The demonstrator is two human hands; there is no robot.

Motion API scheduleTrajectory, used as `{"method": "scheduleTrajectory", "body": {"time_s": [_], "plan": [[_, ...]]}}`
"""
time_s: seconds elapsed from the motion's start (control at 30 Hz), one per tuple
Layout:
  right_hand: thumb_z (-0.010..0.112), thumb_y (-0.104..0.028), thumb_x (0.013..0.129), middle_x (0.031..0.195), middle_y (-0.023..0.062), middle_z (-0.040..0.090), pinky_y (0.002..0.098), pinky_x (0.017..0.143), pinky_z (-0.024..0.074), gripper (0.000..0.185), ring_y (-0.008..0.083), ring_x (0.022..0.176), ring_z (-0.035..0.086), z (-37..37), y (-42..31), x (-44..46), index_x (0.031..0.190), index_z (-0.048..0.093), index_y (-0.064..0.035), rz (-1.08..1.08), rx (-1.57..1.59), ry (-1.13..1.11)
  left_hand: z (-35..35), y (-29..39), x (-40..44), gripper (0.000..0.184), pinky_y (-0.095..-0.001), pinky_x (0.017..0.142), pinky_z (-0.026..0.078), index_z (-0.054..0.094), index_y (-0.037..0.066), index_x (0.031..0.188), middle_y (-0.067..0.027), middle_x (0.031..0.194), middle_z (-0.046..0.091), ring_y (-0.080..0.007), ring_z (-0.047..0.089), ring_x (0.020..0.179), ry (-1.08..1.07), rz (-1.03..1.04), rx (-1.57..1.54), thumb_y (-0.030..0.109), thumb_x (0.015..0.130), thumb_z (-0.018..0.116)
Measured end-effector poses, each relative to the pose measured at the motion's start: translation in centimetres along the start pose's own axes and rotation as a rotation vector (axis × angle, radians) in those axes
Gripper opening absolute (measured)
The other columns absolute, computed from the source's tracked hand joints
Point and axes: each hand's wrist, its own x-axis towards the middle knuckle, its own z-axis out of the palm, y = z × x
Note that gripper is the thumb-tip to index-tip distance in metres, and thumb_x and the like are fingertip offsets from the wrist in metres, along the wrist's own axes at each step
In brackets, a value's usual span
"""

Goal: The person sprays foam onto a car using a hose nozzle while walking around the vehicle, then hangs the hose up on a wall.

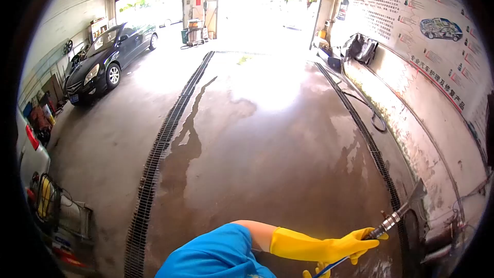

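My left hand [355, 244], in a long yellow rubber glove, reaches across to the right and is closed around the dark handle of a nozzle wand [389, 221]. The wand has a shiny metal collar and a flat, flared head [416, 195] tilted up toward the right wall. A thin blue tube [337, 264] runs down from under that glove. Lower, at the bottom edge, part of my right hand [319, 269] shows in a yellow glove, with bent fingers around the blue tube. Most of that hand is cut off.
Wet brown floor [267, 175] lies between two drain grates, left [164, 139] and right [365, 134]. A black hose [360, 102] lies along the right wall. A dark car [110, 54] stands at the left. Cluttered equipment [56, 206] occupies the lower left.
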Motion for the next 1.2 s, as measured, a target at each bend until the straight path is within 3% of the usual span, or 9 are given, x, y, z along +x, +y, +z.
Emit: {"method": "scheduleTrajectory", "body": {"time_s": [0.13, 0.47, 0.5, 0.53, 0.67, 0.8, 0.83, 0.97, 1.2], "plan": [[0.068, -0.020, 0.084, 0.093, 0.0083, 0.064, 0.0319, 0.084, 0.0437, 0.023, 0.0215, 0.088, 0.057, -3.6, -1.5, 10.9, 0.097, 0.062, -0.0015, 0.059, 0.238, 0.186, -3.0, 3.3, 12.3, 0.043, -0.0211, 0.041, 0.041, 0.044, 0.008, 0.133, 0.0022, 0.053, 0.044, -0.0090, 0.042, 0.038, -0.132, -0.041, -0.071, 0.025, 0.094, 0.055], [0.070, -0.029, 0.082, 0.080, 0.0073, 0.065, 0.0346, 0.076, 0.0455, 0.021, 0.0206, 0.078, 0.057, -16.9, 11.3, 34.6, 0.087, 0.066, -0.0080, 0.304, 0.238, 0.128, -7.3, 8.2, 42.1, 0.034, -0.0227, 0.041, 0.039, 0.053, 0.008, 0.127, 0.0006, 0.067, 0.050, -0.0077, 0.045, 0.047, -0.118, -0.042, 0.010, 0.017, 0.094, 0.054], [0.072, -0.019, 0.078, 0.074, 0.0059, 0.062, 0.0330, 0.055, 0.0433, 0.021, 0.0149, 0.055, 0.053, -17.1, 20.6, 34.3, 0.090, 0.064, -0.0031, 0.264, 0.151, 0.219, -7.6, 9.1, 45.2, 0.030, -0.0242, 0.042, 0.039, 0.056, 0.007, 0.121, 0.0006, 0.064, 0.049, -0.0093, 0.045, 0.046, -0.130, -0.059, -0.111, 0.018, 0.093, 0.055], [0.073, -0.026, 0.077, 0.058, 0.0044, 0.056, 0.0336, 0.053, 0.0415, 0.027, 0.0147, 0.054, 0.053, -19.4, 17.2, 36.7, 0.068, 0.059, -0.0044, 0.419, 0.170, 0.303, -8.0, 9.7, 49.0, 0.027, -0.0254, 0.043, 0.040, 0.058, 0.009, 0.118, 0.0000, 0.063, 0.049, -0.0109, 0.045, 0.048, -0.166, -0.117, -0.210, 0.018, 0.093, 0.053], [0.071, -0.031, 0.078, 0.067, 0.0125, 0.060, 0.0361, 0.058, 0.0431, 0.031, 0.0203, 0.061, 0.056, -25.2, 24.0, 43.4, 0.078, 0.061, -0.0018, 0.540, 0.052, 0.229, -10.6, 13.8, 60.5, 0.037, -0.0247, 0.041, 0.024, 0.053, 0.006, 0.124, 0.0070, 0.053, 0.029, -0.0071, 0.027, 0.043, -0.060, 0.007, -0.138, 0.025, 0.092, 0.054], [0.066, -0.038, 0.075, 0.084, 0.0185, 0.065, 0.0459, 0.071, 0.0489, 0.034, 0.0390, 0.083, 0.062, -28.6, 32.4, 48.2, 0.082, 0.066, -0.0046, 0.575, -0.220, 0.270, -17.3, 18.1, 71.8, 0.046, -0.0204, 0.035, 0.024, 0.025, 0.006, 0.146, 0.0040, 0.048, 0.027, -0.0061, 0.025, 0.036, -0.298, 0.167, -0.256, 0.019, 0.102, 0.032], [0.066, -0.037, 0.074, 0.085, 0.0174, 0.066, 0.0468, 0.073, 0.0486, 0.032, 0.0386, 0.085, 0.062, -29.1, 34.5, 49.2, 0.082, 0.067, -0.0057, 0.589, -0.295, 0.307, -20.4, 19.3, 75.4, 0.046, -0.0198, 0.035, 0.025, 0.026, 0.005, 0.145, 0.0038, 0.048, 0.026, -0.0055, 0.024, 0.036, -0.666, 0.203, -0.156, 0.021, 0.103, 0.031], [0.069, -0.035, 0.068, 0.078, 0.0130, 0.066, 0.0462, 0.066, 0.0484, 0.024, 0.0361, 0.078, 0.062, -31.7, 42.1, 56.3, 0.073, 0.066, -0.0122, 0.675, -0.431, 0.509, -26.8, 22.9, 86.4, 0.044, -0.0183, 0.034, 0.024, 0.031, 0.007, 0.144, 0.0036, 0.050, 0.026, -0.0038, 0.022, 0.037, -0.168, 0.239, -0.056, 0.020, 0.102, 0.036], [0.068, -0.030, 0.068, 0.079, 0.0117, 0.067, 0.0451, 0.070, 0.0489, 0.017, 0.0351, 0.080, 0.063, -34.7, 44.8, 71.5, 0.075, 0.069, -0.0142, 1.024, -0.513, 0.880, -42.6, 32.9, 108.5, 0.047, -0.0198, 0.036, 0.026, 0.028, 0.007, 0.145, 0.0015, 0.053, 0.028, -0.0043, 0.025, 0.039, -0.355, 0.037, -0.174, 0.019, 0.101, 0.039]]}}
